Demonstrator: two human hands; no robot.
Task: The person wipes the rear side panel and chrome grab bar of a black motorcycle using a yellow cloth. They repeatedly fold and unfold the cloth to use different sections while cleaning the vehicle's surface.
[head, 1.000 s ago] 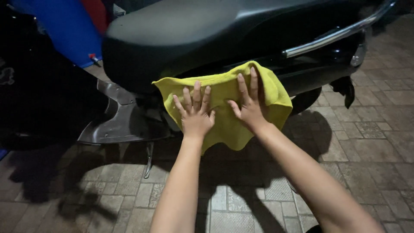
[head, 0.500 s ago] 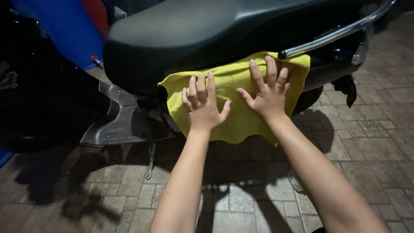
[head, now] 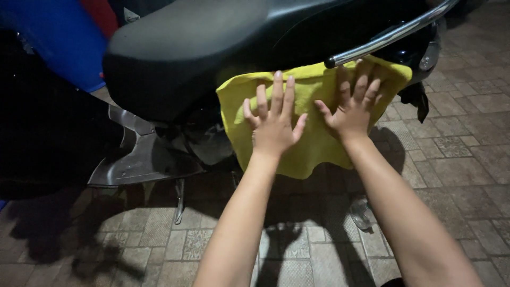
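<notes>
Reaching out from the near edge, two bare arms stretch over a floor of grey paving bricks [head: 457, 170]. A small clear round thing [head: 362, 213] lies on the bricks between the arms, and it is too blurry to tell what it is. Dark shadows of the arms fall on the floor.

A bit farther on, the left hand [head: 274, 127] lies flat with its fingers spread wide, pressed on a soft yellow cloth [head: 313, 87]. The right hand [head: 353, 109] is just beside it on the right, also flat and spread, pressed on the same cloth. Neither hand grips anything; both palms push on the cloth. The two hands are close but not touching.

The yellow cloth hangs against the side of a black scooter [head: 212, 143], under the seat, and its bottom edge hangs loose below the hands. The right fingertips reach up to just under a shiny silver metal rail [head: 388, 37].

To the left, a grey plastic footboard [head: 138, 159] sticks out low, with a thin kickstand [head: 179, 199] touching the floor.

Farther up is the wide black padded seat [head: 212, 42]. At the far left stands a blue panel [head: 58, 37] with a bit of red beside it.
</notes>
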